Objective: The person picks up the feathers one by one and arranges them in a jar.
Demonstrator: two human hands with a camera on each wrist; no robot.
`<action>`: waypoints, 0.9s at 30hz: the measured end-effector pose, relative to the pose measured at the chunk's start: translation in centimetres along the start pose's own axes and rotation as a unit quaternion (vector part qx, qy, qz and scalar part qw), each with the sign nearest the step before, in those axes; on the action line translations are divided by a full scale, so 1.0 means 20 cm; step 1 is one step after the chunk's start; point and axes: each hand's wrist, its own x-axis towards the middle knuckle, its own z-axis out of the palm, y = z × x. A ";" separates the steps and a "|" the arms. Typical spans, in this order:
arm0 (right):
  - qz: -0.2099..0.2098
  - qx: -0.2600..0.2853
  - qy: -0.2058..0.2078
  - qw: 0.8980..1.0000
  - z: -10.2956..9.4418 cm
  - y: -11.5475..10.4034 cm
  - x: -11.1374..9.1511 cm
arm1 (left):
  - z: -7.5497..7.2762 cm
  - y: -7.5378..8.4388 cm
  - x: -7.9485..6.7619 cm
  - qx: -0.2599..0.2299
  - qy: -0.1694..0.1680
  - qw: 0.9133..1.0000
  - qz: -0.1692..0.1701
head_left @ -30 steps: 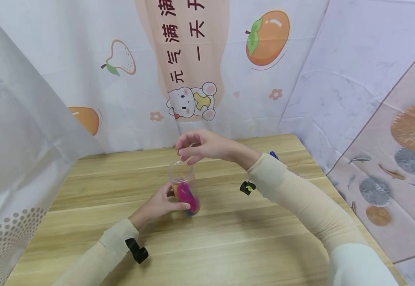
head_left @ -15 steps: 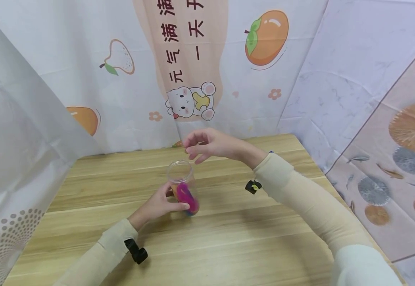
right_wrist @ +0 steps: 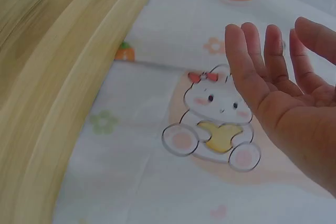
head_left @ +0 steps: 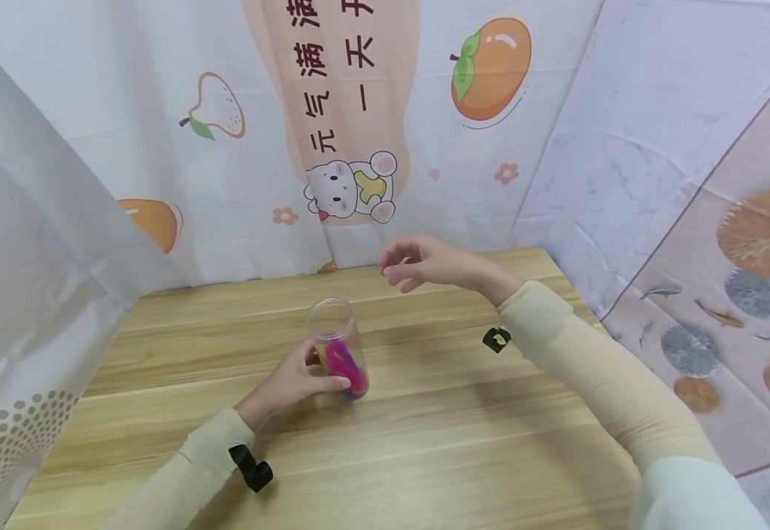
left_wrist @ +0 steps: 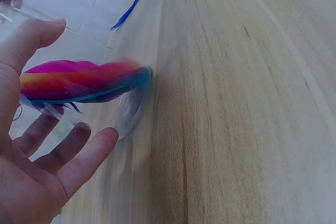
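Observation:
My left hand (head_left: 295,379) holds a clear plastic cup (head_left: 352,342) that stands upright on the table, thumb on one side and fingers on the other. Inside the cup are brightly coloured feathers (head_left: 341,362); the left wrist view shows pink, orange and blue feathers (left_wrist: 86,81) through the wall. Up and to the right of the cup's open rim, my right hand (head_left: 428,263) hovers above the far part of the table. Its fingers are loosely bent with nothing between them, as the right wrist view of that hand (right_wrist: 294,93) also shows.
A wooden table (head_left: 385,456) spans the work area. Behind it hangs a printed curtain (head_left: 246,191), with more cloth (head_left: 623,147) on the right. A thin blue feather-like piece (left_wrist: 126,11) lies beyond the cup; my right forearm hides that spot in the head view.
My right hand has moved away from above the cup's rim, to the right. My left hand and the cup have stayed in place. The blue piece has gone behind my right forearm.

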 end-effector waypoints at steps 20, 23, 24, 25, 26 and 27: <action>0.099 -0.069 0.126 0.985 -0.39 0.46 -0.17 | -0.01 -0.01 0.00 0.001 0.000 1.000 -0.009; 0.125 -0.069 0.137 0.980 -0.44 0.51 -0.22 | 0.00 -0.01 0.00 0.000 0.000 1.000 -0.009; 0.135 -0.068 0.139 0.979 -0.46 0.53 -0.24 | 0.00 -0.01 0.00 0.000 0.000 1.000 -0.009; 0.143 -0.066 0.141 0.977 -0.48 0.55 -0.25 | 0.00 -0.01 0.00 -0.002 0.000 1.000 -0.009; 0.151 -0.065 0.141 0.976 -0.49 0.57 -0.27 | 0.00 -0.01 0.00 -0.001 -0.002 1.000 -0.006; 0.158 -0.062 0.141 0.975 -0.51 0.60 -0.28 | 0.00 -0.01 0.00 -0.001 -0.002 1.000 -0.006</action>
